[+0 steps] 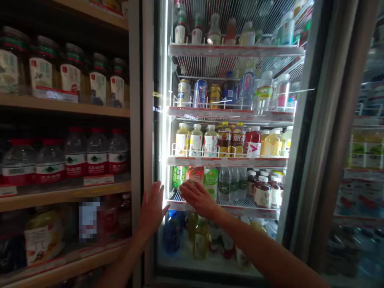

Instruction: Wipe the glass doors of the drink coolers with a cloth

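Note:
My left hand (153, 210) rests flat, fingers spread, against the left frame of the drinks fridge (147, 132). My right hand (198, 197) reaches into the fridge over the front rail of the fourth shelf (240, 209). Its fingers are stretched out over a red-labelled bottle (195, 174) standing between two green-labelled bottles (179, 176). Whether the fingers touch the bottle I cannot tell. The hand holds nothing.
The fridge door (324, 132) stands swung open at the right. Wire shelves carry rows of bottles and cans (200, 93). Wooden shelves (66, 196) at left hold water bottles (75, 158) and jars (69, 74). Another glass-fronted cooler (363, 160) stands at far right.

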The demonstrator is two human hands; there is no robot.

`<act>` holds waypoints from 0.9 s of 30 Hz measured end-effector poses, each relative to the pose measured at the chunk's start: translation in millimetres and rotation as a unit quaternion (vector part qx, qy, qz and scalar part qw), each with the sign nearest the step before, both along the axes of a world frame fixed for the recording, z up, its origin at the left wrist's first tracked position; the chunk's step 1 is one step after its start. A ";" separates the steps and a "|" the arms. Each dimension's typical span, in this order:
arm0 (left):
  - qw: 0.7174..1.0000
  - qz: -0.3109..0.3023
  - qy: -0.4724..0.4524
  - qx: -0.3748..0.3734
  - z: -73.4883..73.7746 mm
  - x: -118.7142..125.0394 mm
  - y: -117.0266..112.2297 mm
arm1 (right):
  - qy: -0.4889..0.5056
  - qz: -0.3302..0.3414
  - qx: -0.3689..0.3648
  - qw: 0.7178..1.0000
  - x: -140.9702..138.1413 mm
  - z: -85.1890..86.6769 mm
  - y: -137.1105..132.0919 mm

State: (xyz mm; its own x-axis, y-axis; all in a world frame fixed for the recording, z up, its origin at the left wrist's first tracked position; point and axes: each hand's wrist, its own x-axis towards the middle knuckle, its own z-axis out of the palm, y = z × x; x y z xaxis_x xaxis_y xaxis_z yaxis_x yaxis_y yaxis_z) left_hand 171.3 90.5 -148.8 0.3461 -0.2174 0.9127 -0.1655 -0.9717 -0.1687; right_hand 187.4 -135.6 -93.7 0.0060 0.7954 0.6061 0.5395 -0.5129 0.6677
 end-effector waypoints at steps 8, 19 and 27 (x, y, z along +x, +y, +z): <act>1.000 0.018 0.009 -0.008 -3.1 -13.3 26.3 | 0.021 0.032 -0.048 0.998 4.0 -5.7 40.1; 0.997 0.074 0.033 0.002 -15.4 -33.3 54.1 | 0.067 0.051 -0.049 0.995 9.7 -33.5 91.3; 0.996 0.076 0.053 -0.018 -12.3 -40.9 50.7 | 0.063 0.003 0.116 0.991 11.0 12.2 80.0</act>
